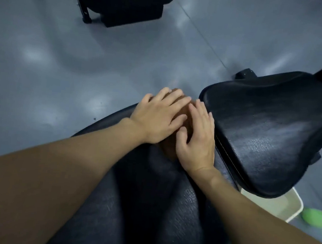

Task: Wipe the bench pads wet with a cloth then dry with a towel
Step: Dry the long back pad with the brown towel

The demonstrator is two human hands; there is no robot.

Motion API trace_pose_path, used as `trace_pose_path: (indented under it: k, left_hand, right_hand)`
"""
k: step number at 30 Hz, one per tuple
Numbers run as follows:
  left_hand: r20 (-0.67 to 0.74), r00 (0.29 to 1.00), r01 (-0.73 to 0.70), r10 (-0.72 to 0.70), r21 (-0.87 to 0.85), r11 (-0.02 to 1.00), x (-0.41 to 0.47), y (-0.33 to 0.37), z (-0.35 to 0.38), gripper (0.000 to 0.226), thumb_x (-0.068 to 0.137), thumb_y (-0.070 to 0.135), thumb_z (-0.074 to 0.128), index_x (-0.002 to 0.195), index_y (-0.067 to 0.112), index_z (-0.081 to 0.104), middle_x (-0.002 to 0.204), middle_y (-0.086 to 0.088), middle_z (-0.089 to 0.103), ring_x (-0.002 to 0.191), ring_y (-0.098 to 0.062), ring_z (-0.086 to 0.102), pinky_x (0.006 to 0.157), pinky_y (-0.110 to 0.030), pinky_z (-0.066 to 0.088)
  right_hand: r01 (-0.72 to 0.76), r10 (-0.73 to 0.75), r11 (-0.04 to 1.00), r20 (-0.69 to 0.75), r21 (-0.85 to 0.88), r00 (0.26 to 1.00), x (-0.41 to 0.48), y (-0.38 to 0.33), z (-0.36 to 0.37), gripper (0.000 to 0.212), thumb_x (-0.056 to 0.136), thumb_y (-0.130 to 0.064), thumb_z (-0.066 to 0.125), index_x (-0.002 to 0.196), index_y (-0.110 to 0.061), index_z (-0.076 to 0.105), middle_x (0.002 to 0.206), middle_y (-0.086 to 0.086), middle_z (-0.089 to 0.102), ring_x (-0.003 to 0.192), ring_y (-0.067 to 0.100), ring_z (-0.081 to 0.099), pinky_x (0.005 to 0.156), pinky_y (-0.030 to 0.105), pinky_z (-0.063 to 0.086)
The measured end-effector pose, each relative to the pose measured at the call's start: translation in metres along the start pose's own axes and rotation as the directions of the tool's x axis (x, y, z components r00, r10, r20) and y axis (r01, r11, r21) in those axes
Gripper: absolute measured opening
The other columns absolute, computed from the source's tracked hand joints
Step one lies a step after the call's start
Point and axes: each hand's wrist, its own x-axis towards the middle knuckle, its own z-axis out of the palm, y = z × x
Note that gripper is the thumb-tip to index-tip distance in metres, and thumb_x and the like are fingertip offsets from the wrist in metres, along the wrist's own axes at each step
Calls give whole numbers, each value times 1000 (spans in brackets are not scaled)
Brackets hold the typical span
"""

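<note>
We press both hands flat, fingers spread, onto a brown cloth [175, 152] at the centre of the frame: our left hand [160, 118] over its upper part, our right hand [197, 139] just beside it, the two nearly touching. The cloth lies on the near black bench pad [147, 209]. A second black pad [269, 132] sits to the right, a white tub [278, 206] beneath its lower edge.

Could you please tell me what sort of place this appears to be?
Probably a gym: black padded bench pads, a grey rubbery floor, and more black equipment beyond. Both hands press a brown cloth on a pad.
</note>
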Motion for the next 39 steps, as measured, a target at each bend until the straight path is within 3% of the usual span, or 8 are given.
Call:
trace_pose_path:
  k: [7, 11, 13, 16, 20, 26, 33, 39]
  left_hand:
    - [66, 970, 233, -232, -5, 973, 7, 7, 3, 54, 101, 48, 23, 150, 29, 34, 153, 5, 37, 135, -21, 39, 102, -47, 37]
    - [140, 877, 455, -459, 62, 888, 25, 7, -11, 52, 100, 47, 22, 139, 21, 45, 142, -3, 46, 132, -28, 40, 111, -60, 20]
    - [142, 921, 363, -362, 22, 932, 32, 10, -13, 56, 98, 47, 22, 142, 21, 43, 151, -5, 39, 142, -28, 30, 117, -59, 12]
    - [239, 960, 157, -143, -44, 987, 42, 13, -13, 56, 94, 59, 19, 146, 45, 31, 151, 0, 43, 136, -30, 41, 112, -50, 29]
    - [288, 926, 262, -244, -26, 965, 39, 6, -13, 56, 90, 71, 17, 141, 52, 29, 134, -3, 53, 116, -35, 53, 98, -52, 41]
    - [251, 887, 417, -387, -81, 905, 13, -11, -12, 54, 91, 69, 20, 142, 52, 27, 128, -6, 56, 112, -38, 57, 96, -52, 45]
    - [277, 780, 595, -562, -45, 803, -30, -38, -14, 54, 93, 69, 18, 142, 47, 27, 131, -10, 55, 114, -40, 57, 97, -52, 45]
    - [277, 871, 443, -405, -91, 892, 24, -14, -15, 48, 97, 65, 21, 140, 47, 35, 134, -3, 55, 120, -33, 56, 97, -47, 42]
  right_hand:
    - [-84, 87, 993, -39, 79, 995, 2, -5, -5, 57, 87, -18, 43, 140, 1, 48, 154, 17, 40, 145, 30, 34, 118, 54, 27]
    - [-161, 160, 975, 17, 153, 987, 7, 0, -6, 58, 91, -18, 37, 146, 1, 40, 156, 16, 34, 144, 28, 35, 115, 51, 34]
    - [-190, 190, 964, 17, 188, 982, 9, 1, -7, 59, 89, -17, 32, 144, 3, 40, 150, 17, 40, 139, 28, 41, 111, 50, 38]
    - [-195, 190, 970, 44, 147, 981, 10, 0, -6, 61, 86, -19, 30, 141, 3, 42, 143, 17, 47, 132, 32, 47, 106, 53, 42]
    - [-131, 132, 991, 67, -13, 989, 9, 1, -5, 59, 88, -19, 32, 143, 1, 43, 147, 16, 47, 136, 29, 44, 113, 48, 37]
    - [34, 45, 926, 199, -376, 979, 10, -8, 2, 58, 96, -36, 36, 152, -18, 37, 155, 19, 39, 141, 35, 38, 115, 49, 30]
    - [138, 37, 869, 342, -475, 939, 5, -8, 1, 60, 98, -51, 30, 151, -25, 42, 161, 25, 21, 146, 43, 26, 117, 56, 23]
    - [66, 82, 886, 295, -459, 952, 7, -6, 2, 67, 97, -50, 30, 149, -9, 42, 160, 21, 28, 147, 36, 29, 116, 52, 25]
